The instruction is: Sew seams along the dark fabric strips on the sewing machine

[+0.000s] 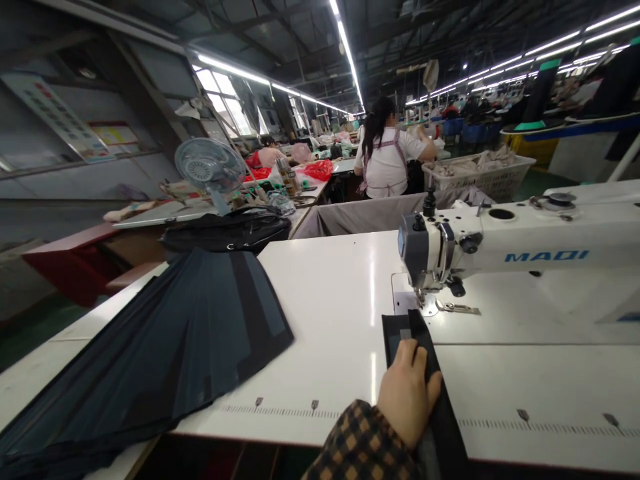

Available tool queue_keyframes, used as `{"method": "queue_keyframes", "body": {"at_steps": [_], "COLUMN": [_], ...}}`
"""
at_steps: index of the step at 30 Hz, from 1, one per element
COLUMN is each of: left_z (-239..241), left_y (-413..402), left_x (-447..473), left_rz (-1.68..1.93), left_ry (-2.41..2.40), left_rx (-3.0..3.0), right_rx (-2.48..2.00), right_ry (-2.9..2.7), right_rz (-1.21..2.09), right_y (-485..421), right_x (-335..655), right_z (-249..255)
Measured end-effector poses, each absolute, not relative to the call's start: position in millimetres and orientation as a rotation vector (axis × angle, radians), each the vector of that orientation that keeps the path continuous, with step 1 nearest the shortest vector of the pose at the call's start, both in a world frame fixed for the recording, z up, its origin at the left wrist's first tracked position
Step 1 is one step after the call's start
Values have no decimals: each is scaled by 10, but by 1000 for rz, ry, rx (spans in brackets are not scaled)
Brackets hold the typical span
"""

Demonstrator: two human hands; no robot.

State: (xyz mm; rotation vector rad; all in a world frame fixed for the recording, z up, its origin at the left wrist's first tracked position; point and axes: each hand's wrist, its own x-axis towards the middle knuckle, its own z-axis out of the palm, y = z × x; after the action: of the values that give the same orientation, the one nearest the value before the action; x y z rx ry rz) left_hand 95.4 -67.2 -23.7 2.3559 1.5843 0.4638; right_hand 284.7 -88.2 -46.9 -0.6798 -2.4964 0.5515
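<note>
At the bottom centre of the frame one hand (pixel 407 393), in a checked sleeve (pixel 360 443), lies flat with fingers spread loosely on a narrow dark fabric strip (pixel 425 360); it presses the strip onto the white table (pixel 330 313) and does not clench around it. Whether this is the left or right hand cannot be told, and no other hand of the person shows. The strip runs from the bottom edge up to the presser foot (pixel 425 303) of the white sewing machine (pixel 525 250), which fills the right middle of the frame. At the lower left a stack of dark fabric pieces (pixel 165 353) fans across the table, well apart from the hand. In the upper left stands a small fan (pixel 210 167). At upper centre a co-worker (pixel 387 157) in white sits facing away beside a basket (pixel 487 177) of cloth
</note>
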Motion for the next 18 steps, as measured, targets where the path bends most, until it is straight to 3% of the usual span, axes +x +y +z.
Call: {"method": "queue_keyframes", "body": {"at_steps": [5, 10, 18], "left_z": [-255, -255, -325], "left_y": [-750, -740, -673], "left_x": [1185, 1209, 1200], "left_rz": [469, 474, 386], "left_ry": [1482, 1441, 1384], "left_rx": [2349, 2380, 2441], "right_rx": [-1242, -1243, -1315], "right_ry": [-2099, -2156, -2086], "right_rz": [544, 670, 655], "right_y": [-394, 167, 200], "right_x": [2783, 2823, 2732], "right_z": [-328, -361, -464]}}
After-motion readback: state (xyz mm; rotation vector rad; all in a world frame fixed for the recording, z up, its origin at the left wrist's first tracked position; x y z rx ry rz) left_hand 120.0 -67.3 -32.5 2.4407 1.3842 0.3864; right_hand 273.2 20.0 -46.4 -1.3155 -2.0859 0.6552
